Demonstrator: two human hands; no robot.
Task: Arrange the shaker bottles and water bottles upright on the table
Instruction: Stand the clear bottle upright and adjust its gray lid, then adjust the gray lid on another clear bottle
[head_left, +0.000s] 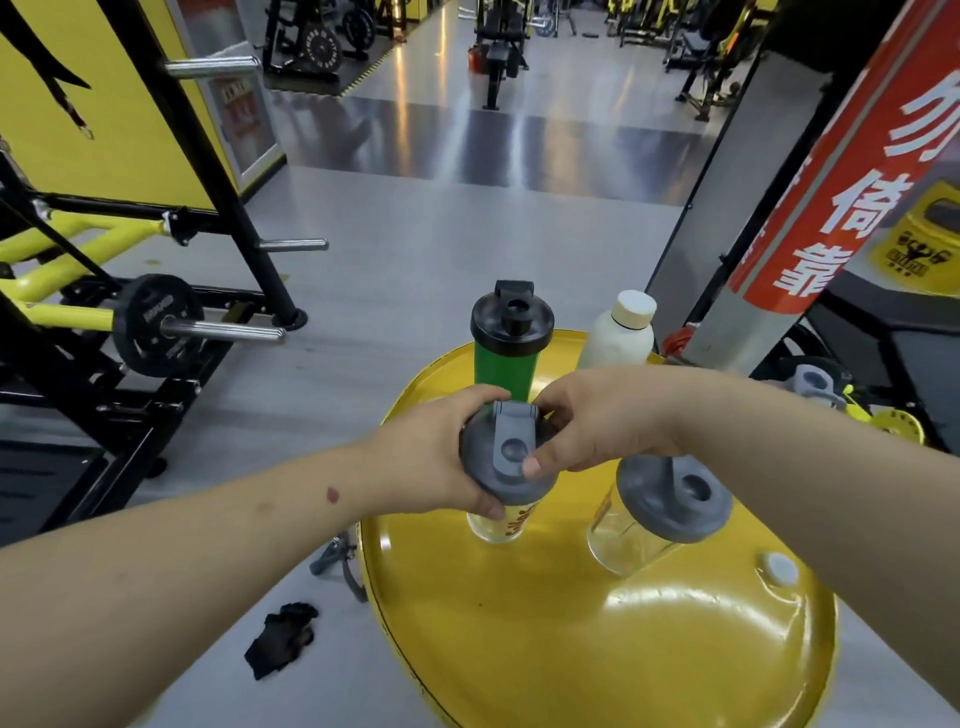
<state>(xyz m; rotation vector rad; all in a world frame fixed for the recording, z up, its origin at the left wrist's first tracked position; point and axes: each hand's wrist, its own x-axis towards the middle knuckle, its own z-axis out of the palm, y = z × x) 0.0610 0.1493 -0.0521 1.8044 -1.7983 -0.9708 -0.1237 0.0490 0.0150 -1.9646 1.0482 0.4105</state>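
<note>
The left hand (431, 452) wrapped its grip around the grey lid of a clear shaker bottle (501, 470) standing on the yellow table (571, 649). The right hand (602, 415) pinched the lid's far rim, thumb on top. A second clear shaker (660, 514) stood just right; a green shaker (506, 348) and white water bottle (621, 332) stood upright farther off.

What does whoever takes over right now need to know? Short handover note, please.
Left hand: grip around the grey lid of the clear shaker bottle, which is upright on the yellow table.
Right hand: fingers on the same lid.
Done: green shaker bottle, white water bottle and second clear shaker bottle stand upright.
Left: release the held shaker; nothing on the table lies down.
</note>
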